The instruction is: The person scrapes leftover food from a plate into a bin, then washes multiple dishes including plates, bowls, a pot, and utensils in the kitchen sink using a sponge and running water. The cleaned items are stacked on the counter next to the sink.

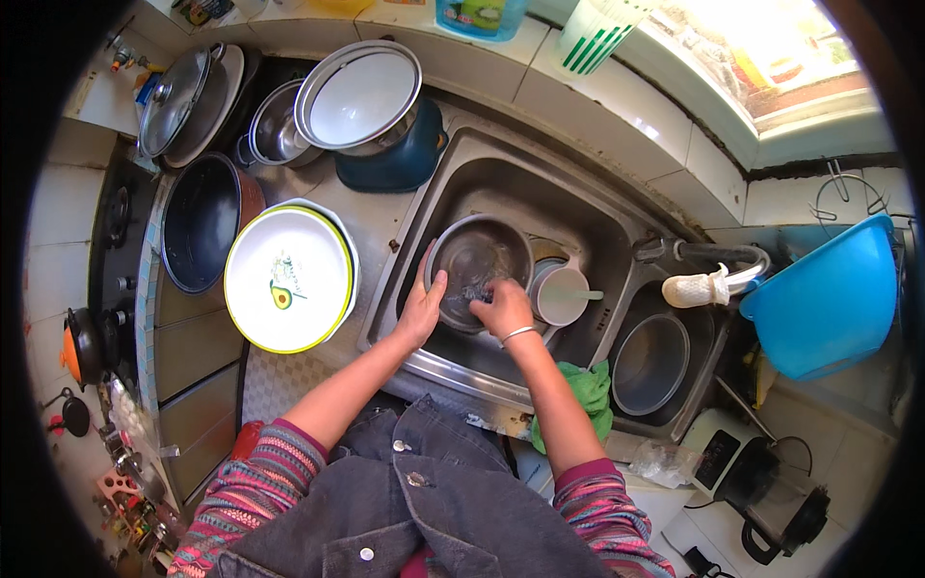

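My left hand (421, 311) grips the left rim of a round metal bowl (452, 249), thumb over the edge. My right hand (504, 309) reaches inside with curled fingers. Shiny grey texture shows at its fingertips; whether that is a metal scrubber or moving water I cannot tell. The bowl sits in the larger basin of a stainless steel sink (498, 152). Just right of it, a pale pink-rimmed pot (562, 303) holds a light green handle (594, 295). A green cloth (589, 394) hangs over the sink's front edge beside my right forearm.
White avocado-print plates (289, 253) stand left of the sink, near a dark deep pot (199, 224) and a lidded pan (173, 101). The faucet (694, 289) extends over the smaller basin, which holds a metal bowl (650, 365). A blue plastic basin (831, 303) leans at right, above a blender (766, 491).
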A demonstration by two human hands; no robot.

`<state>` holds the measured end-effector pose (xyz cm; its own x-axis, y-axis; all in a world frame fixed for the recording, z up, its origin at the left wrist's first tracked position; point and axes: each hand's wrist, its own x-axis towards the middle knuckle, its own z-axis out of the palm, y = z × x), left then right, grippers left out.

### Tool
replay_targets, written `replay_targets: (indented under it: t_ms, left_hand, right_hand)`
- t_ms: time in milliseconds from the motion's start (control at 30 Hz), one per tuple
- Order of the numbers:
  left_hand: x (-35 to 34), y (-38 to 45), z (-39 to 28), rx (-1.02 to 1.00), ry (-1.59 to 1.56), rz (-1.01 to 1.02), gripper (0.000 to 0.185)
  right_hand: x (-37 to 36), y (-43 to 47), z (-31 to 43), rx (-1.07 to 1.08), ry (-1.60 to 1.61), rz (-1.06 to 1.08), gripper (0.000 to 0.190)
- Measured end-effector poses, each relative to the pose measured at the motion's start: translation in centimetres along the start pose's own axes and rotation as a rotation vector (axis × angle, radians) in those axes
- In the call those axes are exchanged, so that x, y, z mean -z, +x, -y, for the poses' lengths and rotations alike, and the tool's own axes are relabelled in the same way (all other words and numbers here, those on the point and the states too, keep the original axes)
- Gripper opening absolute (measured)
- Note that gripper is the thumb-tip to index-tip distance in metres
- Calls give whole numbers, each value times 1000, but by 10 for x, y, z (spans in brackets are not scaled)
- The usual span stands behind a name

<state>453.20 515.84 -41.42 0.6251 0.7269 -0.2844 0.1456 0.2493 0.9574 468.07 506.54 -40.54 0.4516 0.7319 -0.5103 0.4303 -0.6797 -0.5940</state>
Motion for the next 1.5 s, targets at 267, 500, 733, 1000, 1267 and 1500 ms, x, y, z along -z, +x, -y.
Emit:
replay_targets:
  t_ms: [267,500,733,1000,1267,1500]
  left_hand:
    - [-4,4,12,182,-408,-70,56]
    - [-25,-8,-21,319,-569,-200,58]
    - [-29,-7,-18,407,-582,-261,62]
    - [-34,-1,-19,406,-559,-264,67]
    - [-17,-7,6,460,-585,-209,63]
    - [-3,-8,-12,663,-397,-18,77]
  right_hand:
    - [-37,-60,44,312,314,-391,50]
    - [-26,-63,9,226,211,-615,45]
    - [-26,-61,1,259,208,-626,48]
    - [-28,-59,-6,338,178,-630,49]
    - [-27,-82,-3,426,166,-464,59]
    - [76,5,-42,564,-131,-284,43]
